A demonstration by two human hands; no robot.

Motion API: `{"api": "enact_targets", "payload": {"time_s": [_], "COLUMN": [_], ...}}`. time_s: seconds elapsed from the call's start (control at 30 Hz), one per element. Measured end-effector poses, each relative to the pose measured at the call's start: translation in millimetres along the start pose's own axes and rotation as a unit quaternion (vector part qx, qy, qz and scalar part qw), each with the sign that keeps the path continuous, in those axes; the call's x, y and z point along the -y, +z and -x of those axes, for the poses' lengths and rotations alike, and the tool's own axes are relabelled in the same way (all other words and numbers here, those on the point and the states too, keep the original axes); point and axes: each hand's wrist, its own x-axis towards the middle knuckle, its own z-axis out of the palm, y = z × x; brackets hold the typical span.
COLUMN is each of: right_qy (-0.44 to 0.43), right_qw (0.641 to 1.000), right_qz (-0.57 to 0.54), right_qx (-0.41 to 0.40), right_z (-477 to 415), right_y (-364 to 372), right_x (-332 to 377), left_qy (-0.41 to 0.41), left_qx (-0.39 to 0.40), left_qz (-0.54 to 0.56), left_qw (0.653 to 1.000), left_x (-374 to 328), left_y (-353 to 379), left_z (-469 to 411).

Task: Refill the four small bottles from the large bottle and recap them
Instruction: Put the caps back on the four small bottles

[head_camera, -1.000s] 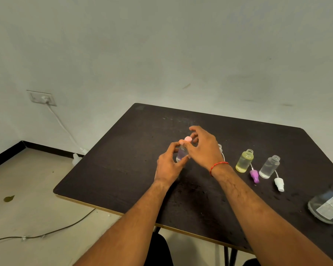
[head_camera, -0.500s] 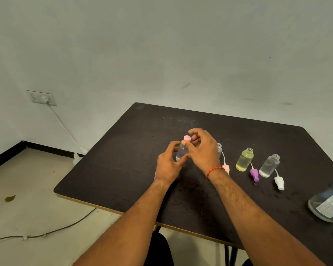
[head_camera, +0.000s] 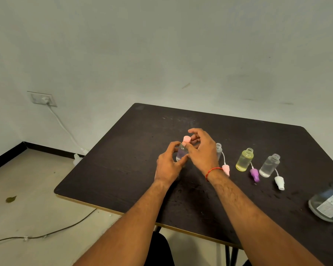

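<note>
1. Head view, the work in hand: the left hand [head_camera: 167,166] grips the first small bottle [head_camera: 181,154], upright on the counter [head_camera: 142,131], its fingers curled round the body. The right hand [head_camera: 202,150] has thumb and forefinger pinched on the pink cap [head_camera: 186,139], which sits on that bottle's neck. This looks like the cap being screwed tight.
2. Head view, what seems done: this bottle holds clear liquid and is capped or nearly so. I judge it the first of four close to finished.
3. Head view, what is left: three bottles stand uncapped in a row to the right.
   - The second bottle [head_camera: 218,150] is half hidden behind the right hand, with its pale cap [head_camera: 226,169] lying beside it.
   - The yellow bottle [head_camera: 244,160] has its purple cap [head_camera: 254,174] lying just beside it.
   - The clear bottle [head_camera: 269,166] has its white cap [head_camera: 279,182] lying just beside it.
   - How full the second bottle is, I cannot tell.
   - The large bottle [head_camera: 329,204] stands at the right edge, well apart from both hands.
4. Head view, surface and room:
   - The counter is dark, scuffed and flecked with pale marks.
   - A plain wall [head_camera: 161,45] carries a socket [head_camera: 43,98].
   - A cable [head_camera: 46,235] trails over the pale floor [head_camera: 27,179].
</note>
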Motion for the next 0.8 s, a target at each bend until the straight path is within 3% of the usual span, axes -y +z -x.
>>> {"api": "enact_targets", "payload": {"time_s": [0.2, 0.53, 0.8], "right_qy": [0.004, 0.001, 0.019], "right_qw": [0.998, 1.000, 0.997], "right_qz": [-0.038, -0.021, -0.047], "right_qx": [0.041, 0.017, 0.058], "right_z": [0.2, -1.8, -1.0], "right_y": [-1.9, -1.0, -3.0], "right_x": [4.0, 2.3, 3.6], "left_qy": [-0.005, -0.009, -0.013], "left_qx": [-0.001, -0.004, -0.002], "left_qz": [0.003, 0.003, 0.001], "left_qw": [1.000, 1.000, 1.000], "left_x": [0.0, -0.8, -2.0], "left_y": [0.3, 0.3, -0.3], "left_z": [-0.3, -1.1, -0.2]}}
